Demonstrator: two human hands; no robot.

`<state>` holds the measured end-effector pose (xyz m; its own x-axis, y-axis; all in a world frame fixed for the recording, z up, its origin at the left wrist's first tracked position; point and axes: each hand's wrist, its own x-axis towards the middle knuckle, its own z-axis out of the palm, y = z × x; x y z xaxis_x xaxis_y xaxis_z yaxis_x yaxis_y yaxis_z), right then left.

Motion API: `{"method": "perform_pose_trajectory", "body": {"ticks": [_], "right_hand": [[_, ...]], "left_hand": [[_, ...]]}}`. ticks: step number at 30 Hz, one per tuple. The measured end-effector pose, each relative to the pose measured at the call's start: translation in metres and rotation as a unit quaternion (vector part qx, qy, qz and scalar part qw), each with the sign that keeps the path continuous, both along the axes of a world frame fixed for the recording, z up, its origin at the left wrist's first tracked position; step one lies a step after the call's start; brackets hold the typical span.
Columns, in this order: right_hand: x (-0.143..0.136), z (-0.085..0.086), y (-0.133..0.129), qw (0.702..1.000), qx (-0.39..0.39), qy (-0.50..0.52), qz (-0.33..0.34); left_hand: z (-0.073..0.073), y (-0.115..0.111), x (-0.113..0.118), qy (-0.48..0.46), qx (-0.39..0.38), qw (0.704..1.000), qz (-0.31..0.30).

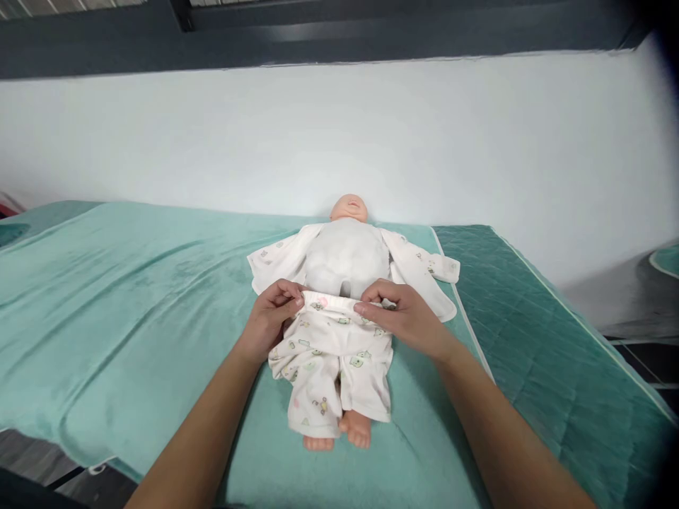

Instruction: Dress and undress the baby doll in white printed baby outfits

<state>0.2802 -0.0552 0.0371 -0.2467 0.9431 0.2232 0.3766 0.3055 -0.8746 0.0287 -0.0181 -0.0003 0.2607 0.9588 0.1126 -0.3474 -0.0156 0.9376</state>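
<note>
A baby doll (349,207) lies on its back, its head by the wall and its feet toward me. White printed baby pants (339,339) cover its legs, with the toes showing below the cuffs. My left hand (273,317) pinches the waistband at its left end. Farther right, my right hand (400,314) grips the same waistband between thumb and fingers. Above the waistband the doll's soft grey-white torso (347,254) is bare. A white printed baby jacket (424,265) lies spread open beneath the doll, one sleeve out to each side.
A light green sheet (132,304) covers the bed under the doll. Darker green quilted padding (535,339) shows along the right side. Behind the head rises a white wall (339,134), with a dark grey frame (339,35) above it.
</note>
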Motion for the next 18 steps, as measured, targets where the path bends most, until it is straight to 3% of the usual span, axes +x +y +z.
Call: {"method": "perform_pose_trajectory", "body": {"ticks": [5,9,13,16,18], "right_hand": [[0.028,-0.012,0.014,0.995,0.011,-0.09,-0.031],[0.044,-0.015,0.019,0.99,-0.023,-0.135,0.022],[0.049,-0.016,0.016,0.989,-0.059,-0.116,0.07],[0.047,-0.018,0.014,0.992,-0.062,-0.099,0.053],[0.042,-0.021,0.016,0.995,-0.033,-0.089,0.007]], "left_hand": [[0.001,0.008,0.003,-0.026,-0.027,0.997,0.065],[0.001,0.013,0.004,-0.041,-0.035,0.994,0.092],[0.002,0.013,0.006,-0.015,-0.032,0.996,0.082],[0.002,0.012,0.006,-0.005,-0.028,0.997,0.077],[0.001,0.012,0.006,-0.018,-0.032,0.996,0.075]]}}
